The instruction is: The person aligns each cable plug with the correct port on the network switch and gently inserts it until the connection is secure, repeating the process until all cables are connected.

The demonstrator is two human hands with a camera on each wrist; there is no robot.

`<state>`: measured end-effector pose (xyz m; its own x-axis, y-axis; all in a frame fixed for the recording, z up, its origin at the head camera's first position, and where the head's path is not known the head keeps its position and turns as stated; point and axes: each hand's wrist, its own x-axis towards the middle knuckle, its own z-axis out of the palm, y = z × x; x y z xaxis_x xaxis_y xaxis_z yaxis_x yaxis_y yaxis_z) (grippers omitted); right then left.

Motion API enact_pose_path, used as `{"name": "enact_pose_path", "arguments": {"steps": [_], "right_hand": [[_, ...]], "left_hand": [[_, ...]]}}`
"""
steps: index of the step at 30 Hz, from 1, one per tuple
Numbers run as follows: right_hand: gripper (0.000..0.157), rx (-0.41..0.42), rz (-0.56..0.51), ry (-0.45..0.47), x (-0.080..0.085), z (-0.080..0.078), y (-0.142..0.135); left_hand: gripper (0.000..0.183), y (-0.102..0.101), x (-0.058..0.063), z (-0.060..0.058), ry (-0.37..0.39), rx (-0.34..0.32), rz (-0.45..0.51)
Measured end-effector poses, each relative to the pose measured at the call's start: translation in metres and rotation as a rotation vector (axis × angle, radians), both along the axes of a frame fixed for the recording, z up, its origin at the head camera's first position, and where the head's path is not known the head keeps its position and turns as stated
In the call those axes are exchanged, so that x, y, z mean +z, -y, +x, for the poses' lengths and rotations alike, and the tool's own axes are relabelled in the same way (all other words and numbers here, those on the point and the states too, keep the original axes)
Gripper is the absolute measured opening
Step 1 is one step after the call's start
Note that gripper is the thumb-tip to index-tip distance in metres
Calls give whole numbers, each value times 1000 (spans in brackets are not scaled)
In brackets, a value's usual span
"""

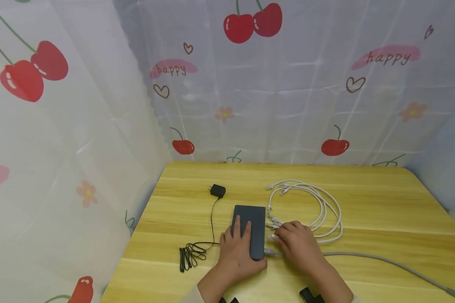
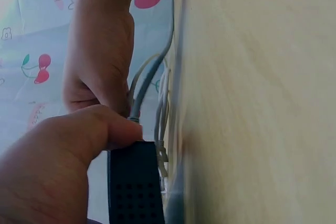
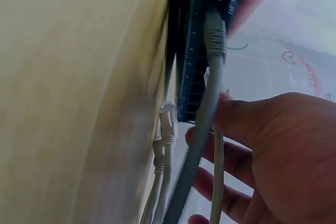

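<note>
A dark network switch (image 1: 258, 235) lies on the table, its row of ports (image 3: 190, 72) facing right. My left hand (image 1: 238, 254) holds it, the fingers spread over its top and the thumb bent against its near end. A thick grey network cable (image 3: 209, 93) is plugged into the port closest to that thumb. Just right of the switch, my right hand (image 1: 297, 244) pinches a thin white network cable (image 3: 218, 169) near its plug (image 1: 272, 236), which points at the ports. More white cable plugs (image 3: 167, 124) lie beside the ports.
White network cables (image 1: 339, 210) lie looped behind the right hand. A black power adapter (image 1: 218, 191) stands back left, its thin cord bundled (image 1: 191, 254) left of the switch. The grey cable runs off right across the wooden table (image 1: 383, 202). A printed curtain (image 1: 273, 105) surrounds the table.
</note>
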<state>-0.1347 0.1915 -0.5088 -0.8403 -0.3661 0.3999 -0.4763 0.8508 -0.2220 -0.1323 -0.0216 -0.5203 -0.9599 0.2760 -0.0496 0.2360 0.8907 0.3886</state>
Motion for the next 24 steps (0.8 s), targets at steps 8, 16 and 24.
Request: {"name": "enact_pose_path", "arguments": {"steps": [8, 16, 24], "right_hand": [[10, 33, -8, -8, 6, -2, 5], [7, 27, -11, 4, 8, -3, 8], [9, 18, -11, 42, 9, -2, 7]], "left_hand": [[107, 1, 1, 0, 1, 2, 91], [104, 3, 1, 0, -14, 7, 129], [102, 4, 0, 0, -18, -13, 129]]}}
